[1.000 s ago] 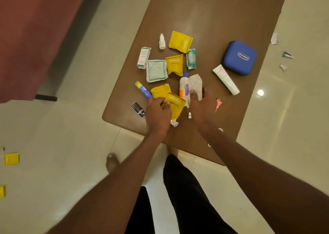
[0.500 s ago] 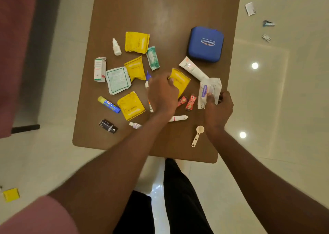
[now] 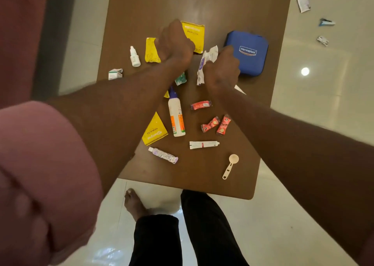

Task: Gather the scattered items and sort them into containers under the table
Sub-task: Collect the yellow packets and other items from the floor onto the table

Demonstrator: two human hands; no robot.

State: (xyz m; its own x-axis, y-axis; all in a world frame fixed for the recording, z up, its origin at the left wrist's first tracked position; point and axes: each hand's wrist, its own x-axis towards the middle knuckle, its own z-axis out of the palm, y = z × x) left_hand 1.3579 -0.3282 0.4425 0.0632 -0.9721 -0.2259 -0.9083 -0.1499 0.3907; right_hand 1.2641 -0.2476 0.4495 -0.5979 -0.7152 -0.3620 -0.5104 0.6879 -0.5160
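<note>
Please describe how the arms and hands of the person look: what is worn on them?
Both forearms are bare. The left arm has a pink sleeve pushed up near the elbow. No sleeve shows on the right arm. The left hand and the right hand wear no gloves; no watch or ring is visible.

Yellow sachets (image 3: 154, 131), white bottle (image 3: 176, 114), red sachets (image 3: 210, 124), tubes (image 3: 203, 144) scattered on table

**A room at home**

I stand barefoot (image 3: 134, 202) on glossy cream floor tiles (image 3: 315, 136) at a low brown table (image 3: 202, 2) strewn with household bits: a blue Hansaplast case (image 3: 250, 53), masala tea sachets (image 3: 154, 132), ointment tube (image 3: 203, 144), dropper bottle (image 3: 135, 56), with a dusky pink curtain (image 3: 22, 32) beside
</note>
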